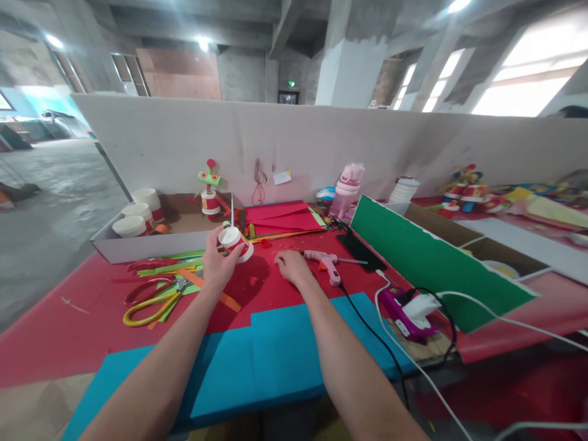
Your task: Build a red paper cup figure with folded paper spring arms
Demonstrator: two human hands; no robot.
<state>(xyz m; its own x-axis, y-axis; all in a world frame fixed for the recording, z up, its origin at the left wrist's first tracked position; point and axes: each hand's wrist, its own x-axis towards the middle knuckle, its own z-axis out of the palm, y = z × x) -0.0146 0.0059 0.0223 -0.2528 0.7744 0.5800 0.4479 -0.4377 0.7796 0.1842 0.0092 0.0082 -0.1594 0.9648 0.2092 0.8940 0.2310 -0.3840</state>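
Note:
My left hand is closed around a small red-and-white paper cup, held tilted with its base upward above the red table cover. A thin white stick shows just behind the cup; whether they touch I cannot tell. My right hand is low over the table, its fingers curled together; anything between them is hidden. Just right of it lies a pink glue gun, nozzle pointing right. Yellow-handled scissors and red-handled ones rest among paper strips left of my left hand.
A tray holds stacked cups and a cup figure. Red sheets, a pink bottle and a black phone lie beyond. A green-sided box, purple power strip and cables border the right; blue sheets line the front.

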